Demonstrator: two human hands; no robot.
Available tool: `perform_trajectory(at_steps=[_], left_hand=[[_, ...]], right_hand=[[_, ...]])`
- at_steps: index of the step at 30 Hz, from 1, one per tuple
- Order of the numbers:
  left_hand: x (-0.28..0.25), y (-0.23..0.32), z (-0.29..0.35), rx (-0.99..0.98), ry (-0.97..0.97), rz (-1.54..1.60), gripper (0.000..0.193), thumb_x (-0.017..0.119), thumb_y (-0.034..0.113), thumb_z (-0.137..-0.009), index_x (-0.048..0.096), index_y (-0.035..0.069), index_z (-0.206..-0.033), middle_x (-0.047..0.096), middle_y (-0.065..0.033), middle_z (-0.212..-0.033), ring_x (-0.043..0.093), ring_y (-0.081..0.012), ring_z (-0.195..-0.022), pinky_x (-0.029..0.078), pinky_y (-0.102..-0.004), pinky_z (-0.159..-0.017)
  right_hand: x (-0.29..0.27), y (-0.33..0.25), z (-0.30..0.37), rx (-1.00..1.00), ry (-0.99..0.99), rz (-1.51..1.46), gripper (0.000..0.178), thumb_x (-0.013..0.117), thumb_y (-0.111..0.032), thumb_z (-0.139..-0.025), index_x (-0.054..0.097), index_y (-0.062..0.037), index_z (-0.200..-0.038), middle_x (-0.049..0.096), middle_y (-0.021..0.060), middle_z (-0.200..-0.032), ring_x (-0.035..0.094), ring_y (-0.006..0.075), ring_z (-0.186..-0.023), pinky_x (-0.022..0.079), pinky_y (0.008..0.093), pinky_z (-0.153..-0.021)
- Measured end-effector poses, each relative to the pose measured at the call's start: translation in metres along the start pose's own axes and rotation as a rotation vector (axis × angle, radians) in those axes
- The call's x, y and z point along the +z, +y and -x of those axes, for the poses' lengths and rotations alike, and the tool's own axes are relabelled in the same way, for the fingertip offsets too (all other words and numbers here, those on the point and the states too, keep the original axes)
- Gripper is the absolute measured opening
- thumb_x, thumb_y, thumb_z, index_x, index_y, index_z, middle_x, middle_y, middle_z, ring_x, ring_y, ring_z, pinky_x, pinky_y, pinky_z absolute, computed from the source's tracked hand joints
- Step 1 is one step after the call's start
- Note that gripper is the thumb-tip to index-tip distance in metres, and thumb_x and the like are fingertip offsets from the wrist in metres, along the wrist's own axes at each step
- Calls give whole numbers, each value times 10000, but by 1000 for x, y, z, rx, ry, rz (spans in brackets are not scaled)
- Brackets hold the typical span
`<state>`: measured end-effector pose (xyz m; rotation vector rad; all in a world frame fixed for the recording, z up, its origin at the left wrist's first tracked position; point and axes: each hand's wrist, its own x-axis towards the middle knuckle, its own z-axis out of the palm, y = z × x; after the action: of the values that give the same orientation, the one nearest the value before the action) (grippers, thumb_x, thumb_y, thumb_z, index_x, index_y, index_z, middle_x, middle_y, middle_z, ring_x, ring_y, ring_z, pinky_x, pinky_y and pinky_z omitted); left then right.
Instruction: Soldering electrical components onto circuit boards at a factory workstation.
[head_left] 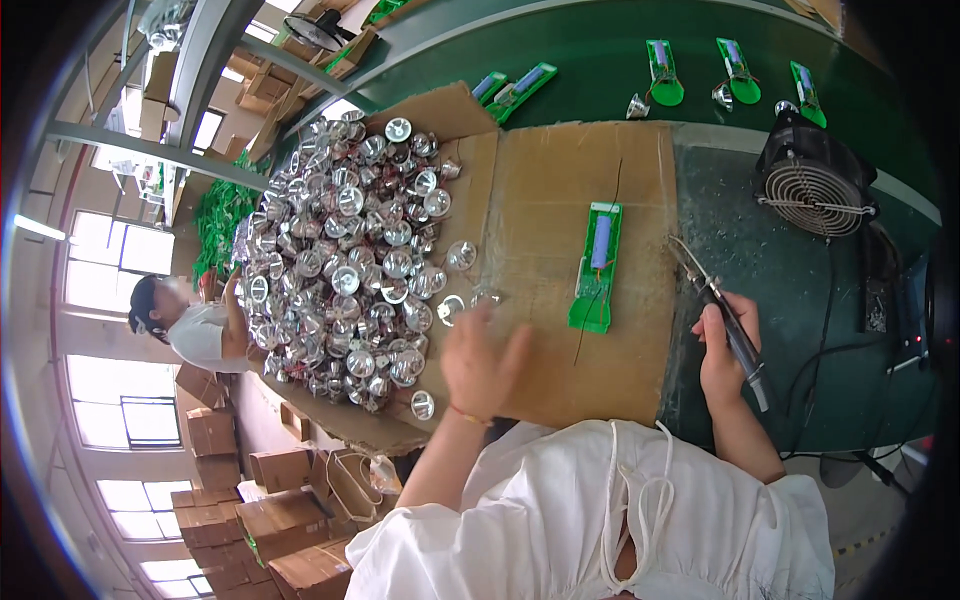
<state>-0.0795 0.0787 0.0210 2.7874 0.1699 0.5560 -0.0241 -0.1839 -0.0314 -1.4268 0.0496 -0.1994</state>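
Note:
My right hand (728,345) is closed around the dark handle of a soldering iron (738,335), whose thin metal tip end points up and to the left. My left hand (483,365) is over the cardboard with thumb and fingers apart, slightly blurred. Just beyond its fingertips lies a clear-looking reflector cup (487,298), and another silver reflector cup (452,310) is close by. Between my hands, a green plastic housing (591,312) rests on the cardboard. It holds a purple cylindrical battery cell (602,242), and thin dark wires stick out at both ends.
A large heap of silver reflector cups (345,270) fills the cardboard tray at left. A black fan with a round wire guard (815,195) stands at right. Several green housings (664,85) lie on the green belt (600,60) beyond. Another person (200,325) is at far left.

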Motion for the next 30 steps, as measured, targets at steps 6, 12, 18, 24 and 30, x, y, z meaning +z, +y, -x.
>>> perform_trajectory(at_steps=[6, 12, 18, 24, 30], left_hand=[[-11, -34, -46, 114, 14, -345, 175, 566, 110, -717, 605, 122, -887, 547, -82, -945, 499, -267, -908, 388, -381, -773], [7, -88, -73, 154, -213, -530, 93, 641, 179, -667, 660, 207, -753, 432, -84, -1241, 278, -323, -1239, 236, -505, -973], [6, -72, -74, 4, 147, -104, 121, 634, 163, -726, 605, 88, -816, 493, -85, -1177, 302, -360, -1203, 236, -502, -957], [-4, 10, -21, -141, -234, 677, 150, 580, 103, -792, 571, 18, -915, 641, -75, -764, 620, -176, -727, 459, -266, -659], [23, 21, -12, -180, -369, 546, 121, 612, 128, -781, 623, 18, -833, 627, -94, -730, 608, -155, -667, 451, -262, -564]], right_hand=[[0, 1, 7, -47, -18, 11, 223, 568, -177, -842, 499, 4, -953, 526, 36, -768, 496, 74, -611, 420, 202, -564], [1, 0, 9, -50, -21, 14, 213, 571, -173, -840, 498, 1, -939, 527, 35, -753, 495, 74, -612, 421, 202, -563], [2, 0, 11, -122, -20, 63, 201, 568, -160, -839, 496, 3, -931, 524, 39, -746, 496, 75, -612, 425, 206, -563], [0, -6, 15, -179, -70, 0, 156, 565, -83, -813, 491, 16, -908, 526, 65, -752, 512, 87, -574, 429, 204, -537], [5, -13, 28, -185, -321, 117, 119, 590, -42, -767, 495, 21, -801, 535, 80, -681, 551, 101, -495, 441, 220, -439]])
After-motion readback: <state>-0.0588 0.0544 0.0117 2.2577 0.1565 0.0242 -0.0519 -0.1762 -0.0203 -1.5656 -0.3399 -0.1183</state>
